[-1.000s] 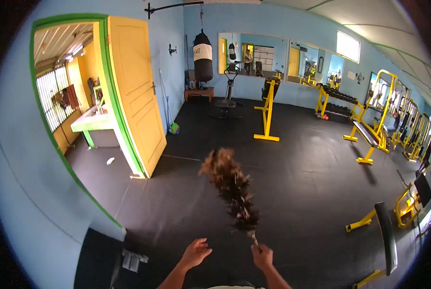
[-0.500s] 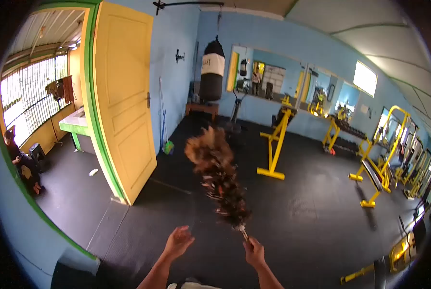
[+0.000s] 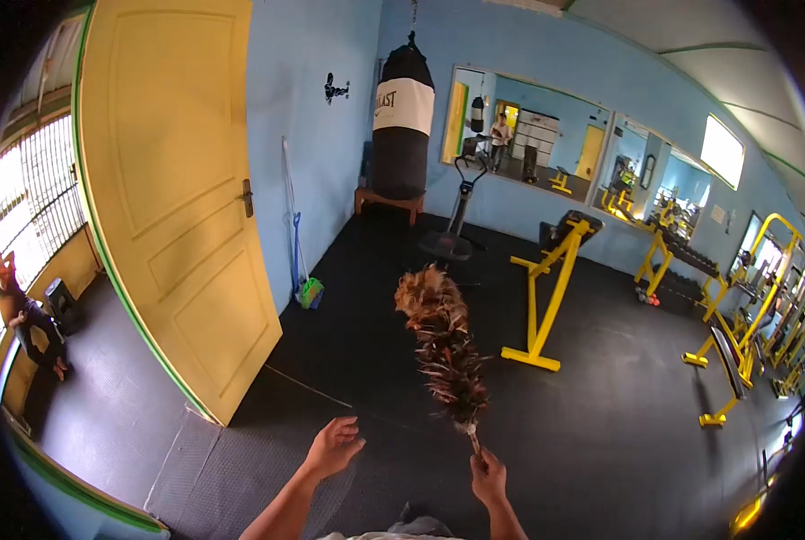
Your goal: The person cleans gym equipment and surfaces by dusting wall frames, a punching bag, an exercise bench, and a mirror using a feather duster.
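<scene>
A brown feather duster is held upright in front of me, its fluffy end pointing away and a little to the left. My right hand is closed around the short handle at its lower end. To the left, my left hand hangs in the air with nothing in it, fingers loosely bent and thumb apart. The duster's feathers touch nothing that I can see; behind them is the black floor.
A yellow door stands ajar at left; a person sits beyond it. Ahead are a broom and green dustpan, a punching bag, an exercise machine and a yellow bench frame. A dumbbell rack stands right.
My view has moved forward into the room, so the door, punching bag and bench frame appear larger. The duster and both hands sit slightly further right or lower; the right hand keeps its grip.
</scene>
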Demonstrator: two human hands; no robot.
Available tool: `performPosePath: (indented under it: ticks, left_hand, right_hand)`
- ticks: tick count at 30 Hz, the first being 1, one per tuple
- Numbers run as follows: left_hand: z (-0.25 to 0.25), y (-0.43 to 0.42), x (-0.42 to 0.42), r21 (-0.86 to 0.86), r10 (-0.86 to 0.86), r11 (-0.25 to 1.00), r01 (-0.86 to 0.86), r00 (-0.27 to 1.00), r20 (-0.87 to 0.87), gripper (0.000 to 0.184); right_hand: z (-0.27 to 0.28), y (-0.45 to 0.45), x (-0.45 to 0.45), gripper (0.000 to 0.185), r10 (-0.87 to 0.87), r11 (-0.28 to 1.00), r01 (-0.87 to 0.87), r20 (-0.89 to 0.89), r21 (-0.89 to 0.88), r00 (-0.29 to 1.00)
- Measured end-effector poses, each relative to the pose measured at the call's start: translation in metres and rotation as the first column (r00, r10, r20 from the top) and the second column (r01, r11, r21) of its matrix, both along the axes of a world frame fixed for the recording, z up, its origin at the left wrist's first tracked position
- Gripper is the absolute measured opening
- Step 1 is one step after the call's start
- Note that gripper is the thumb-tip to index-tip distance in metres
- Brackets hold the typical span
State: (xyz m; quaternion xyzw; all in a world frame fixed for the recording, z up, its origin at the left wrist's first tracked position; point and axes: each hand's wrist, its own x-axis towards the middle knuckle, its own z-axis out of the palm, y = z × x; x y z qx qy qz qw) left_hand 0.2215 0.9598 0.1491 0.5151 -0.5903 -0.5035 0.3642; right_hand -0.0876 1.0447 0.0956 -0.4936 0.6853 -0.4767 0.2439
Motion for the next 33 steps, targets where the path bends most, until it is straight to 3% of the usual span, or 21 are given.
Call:
performPosePath:
  ticks: [2,5,6,8,10,11,17,20,21,22,24,26,27,29,30,32,33]
  left_hand:
    - [-0.005,-0.035,-0.004,-0.116,0.022,0.993,-0.029,0.998,-0.06,0.05]
    - [0.04,-0.092,-0.018,-0.196,0.111,0.973,-0.118,0.993,-0.048,0.048]
    - [0.039,-0.115,-0.022,-0.19,0.123,0.973,-0.132,0.991,-0.062,0.048]
    - [0.036,-0.163,-0.023,-0.359,0.229,0.909,-0.214,0.974,0.0,0.049]
    - [0.034,-0.218,-0.033,-0.386,0.255,0.889,-0.246,0.967,-0.028,0.048]
    - [0.028,-0.255,-0.04,-0.437,0.284,0.861,-0.26,0.959,-0.011,0.047]
    - [0.055,-0.422,-0.075,-0.623,0.367,0.741,-0.251,0.928,0.064,0.045]
    - [0.088,-0.493,-0.1,-0.646,0.351,0.74,-0.187,0.927,0.134,0.046]
    - [0.102,-0.523,-0.11,-0.646,0.36,0.745,-0.165,0.915,0.183,0.048]
    - [0.115,-0.548,-0.123,-0.645,0.374,0.75,-0.148,0.899,0.229,0.049]
    - [0.13,-0.59,-0.142,-0.71,0.428,0.69,-0.143,0.871,0.241,0.051]
    - [0.128,-0.618,-0.162,-0.744,0.487,0.65,-0.154,0.835,0.254,0.053]
    - [0.13,-0.628,-0.169,-0.771,0.527,0.611,-0.182,0.82,0.224,0.054]
    - [0.138,-0.651,-0.172,-0.821,0.604,0.526,-0.22,0.777,0.179,0.056]
    - [0.136,-0.659,-0.175,-0.811,0.614,0.522,-0.264,0.776,0.142,0.056]
    - [0.136,-0.673,-0.179,-0.798,0.636,0.512,-0.317,0.765,0.103,0.056]
    - [0.138,-0.679,-0.179,-0.813,0.661,0.494,-0.308,0.741,0.121,0.055]
  right_hand:
    - [0.016,-0.061,-0.02,0.016,0.088,0.995,-0.091,-0.105,-0.03,0.991]
    - [0.058,-0.175,-0.049,0.02,0.184,0.977,-0.197,-0.154,-0.077,0.971]
    - [0.073,-0.211,-0.056,0.02,0.187,0.97,-0.216,-0.233,-0.107,0.954]
    - [0.094,-0.283,-0.069,0.02,0.187,0.962,-0.24,-0.324,-0.132,0.927]
    - [0.105,-0.356,-0.079,0.024,0.07,0.861,-0.331,-0.554,-0.386,0.83]
    - [0.114,-0.392,-0.083,0.024,0.062,0.865,-0.323,-0.555,-0.385,0.829]
    - [0.167,-0.548,-0.11,0.023,0.101,0.906,-0.37,-0.742,-0.207,0.663]
    - [0.227,-0.623,-0.142,0.038,0.146,0.934,-0.356,-0.894,-0.017,0.425]
    - [0.264,-0.652,-0.145,0.04,0.176,0.963,-0.259,-0.91,0.079,0.375]
    - [0.281,-0.694,-0.165,0.039,0.044,0.951,-0.3,-0.927,-0.076,0.373]
    - [0.316,-0.756,-0.186,0.035,-0.115,0.922,-0.268,-0.857,-0.281,0.503]
    - [0.315,-0.806,-0.187,0.032,-0.111,0.831,-0.365,-0.768,-0.42,0.63]
    - [0.308,-0.809,-0.182,0.032,-0.083,0.825,-0.392,-0.774,-0.407,0.627]
    - [0.316,-0.809,-0.171,0.031,0.046,0.853,-0.521,-0.987,-0.043,0.157]
    - [0.329,-0.822,-0.172,0.031,0.036,0.834,-0.549,-0.987,-0.057,0.157]
    - [0.355,-0.851,-0.187,0.038,-0.037,0.845,-0.534,-0.999,-0.028,-0.005]
    - [0.377,-0.877,-0.195,0.038,-0.104,0.84,-0.5,-0.967,-0.21,0.231]
